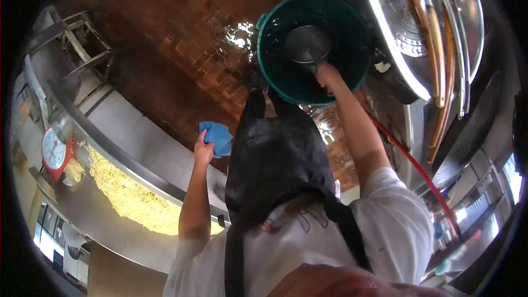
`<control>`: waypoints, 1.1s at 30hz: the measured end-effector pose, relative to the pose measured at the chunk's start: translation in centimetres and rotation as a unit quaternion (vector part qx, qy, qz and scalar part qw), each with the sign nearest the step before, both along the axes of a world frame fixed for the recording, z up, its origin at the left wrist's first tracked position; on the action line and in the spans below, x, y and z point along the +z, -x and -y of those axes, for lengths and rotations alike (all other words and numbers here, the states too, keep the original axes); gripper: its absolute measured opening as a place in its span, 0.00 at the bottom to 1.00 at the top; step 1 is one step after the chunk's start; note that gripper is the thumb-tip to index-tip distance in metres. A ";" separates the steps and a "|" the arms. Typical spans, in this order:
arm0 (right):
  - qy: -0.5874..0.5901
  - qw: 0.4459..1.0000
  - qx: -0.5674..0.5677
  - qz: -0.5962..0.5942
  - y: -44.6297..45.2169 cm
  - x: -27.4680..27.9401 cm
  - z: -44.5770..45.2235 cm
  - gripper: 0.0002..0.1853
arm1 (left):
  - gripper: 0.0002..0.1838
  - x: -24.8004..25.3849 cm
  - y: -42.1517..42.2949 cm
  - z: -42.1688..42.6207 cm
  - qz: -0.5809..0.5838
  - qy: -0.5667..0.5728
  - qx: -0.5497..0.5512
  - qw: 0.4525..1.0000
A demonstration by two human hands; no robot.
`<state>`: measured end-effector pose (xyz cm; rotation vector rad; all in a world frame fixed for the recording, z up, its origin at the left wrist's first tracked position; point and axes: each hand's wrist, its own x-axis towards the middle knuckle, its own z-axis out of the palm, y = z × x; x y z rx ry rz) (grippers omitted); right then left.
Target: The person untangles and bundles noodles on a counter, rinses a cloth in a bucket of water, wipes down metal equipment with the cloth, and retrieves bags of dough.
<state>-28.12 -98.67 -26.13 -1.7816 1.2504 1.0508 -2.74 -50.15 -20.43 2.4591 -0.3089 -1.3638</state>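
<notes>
My right hand (328, 76) is wrapped round the handle of a round grey strainer (307, 43). The strainer's bowl is inside a large green bucket (262, 58) on the floor; whether it touches the bottom cannot be seen. Out to the left, my left hand (203, 151) is closed on a crumpled blue cloth (219, 138), away from the bucket and beside the metal counter's edge.
Yellow noodles (129, 195) lie along the metal counter (99, 223) on the left, near a red dial scale (55, 148). Wet brown tiles (212, 74) cover the floor. On the right, long-handled utensils (434, 49) rest in a large metal pan (385, 22), with a red hose (418, 168) below.
</notes>
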 end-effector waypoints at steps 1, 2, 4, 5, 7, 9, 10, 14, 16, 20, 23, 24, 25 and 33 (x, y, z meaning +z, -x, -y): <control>0.032 0.999 0.034 -0.021 0.3 -3.2 0.4 0.15 | 0.34 -1.6 0.4 -1.6 0.005 0.002 -0.006 1.000; 0.064 0.995 0.066 -0.043 0.5 -6.5 0.8 0.16 | 0.34 -2.7 0.8 -2.9 0.009 0.004 -0.013 1.000; 0.160 0.986 0.012 -0.036 1.0 -11.3 1.3 0.16 | 0.34 -2.0 1.0 -2.3 -0.017 -0.018 0.015 1.000; 0.166 0.985 0.010 -0.046 0.8 -13.1 1.6 0.16 | 0.34 -1.7 1.2 -2.1 -0.029 -0.030 0.028 0.999; 0.185 0.980 0.015 -0.067 -0.3 -15.7 2.4 0.16 | 0.34 -2.1 2.1 -3.4 -0.062 -0.009 0.110 0.992; 0.210 0.973 0.039 -0.088 -1.5 -18.9 3.2 0.16 | 0.34 -3.2 2.4 -5.0 -0.071 0.000 0.135 0.988; 0.195 0.973 0.056 -0.109 -2.1 -20.3 3.5 0.16 | 0.34 -4.0 2.5 -6.2 -0.068 -0.004 0.118 0.991; 0.084 0.977 0.096 -0.169 -4.6 -23.5 3.9 0.16 | 0.35 -4.3 3.2 -7.2 -0.073 -0.045 0.083 0.993; 0.082 0.985 0.067 -0.135 -5.1 -24.0 3.8 0.16 | 0.35 -4.8 3.5 -7.6 -0.076 -0.038 0.095 0.992; 0.126 0.981 0.138 -0.051 -1.9 -27.0 1.4 0.17 | 0.34 -4.5 3.3 -6.9 -0.078 -0.010 0.128 0.989; 0.184 0.979 0.059 0.064 2.2 -26.4 -0.9 0.20 | 0.34 -2.8 1.9 -5.0 -0.069 -0.023 0.112 0.991; 0.168 0.983 0.016 0.075 2.3 -22.9 -1.6 0.21 | 0.34 -2.7 1.4 -5.3 -0.063 -0.007 0.099 0.993; 0.155 0.984 -0.027 0.088 2.2 -19.5 -1.8 0.22 | 0.33 -3.1 0.7 -5.9 -0.056 0.013 0.086 0.995; 0.163 0.963 -0.160 0.143 4.5 1.6 -6.4 0.23 | 0.26 0.7 -3.3 1.0 0.032 0.118 0.027 0.992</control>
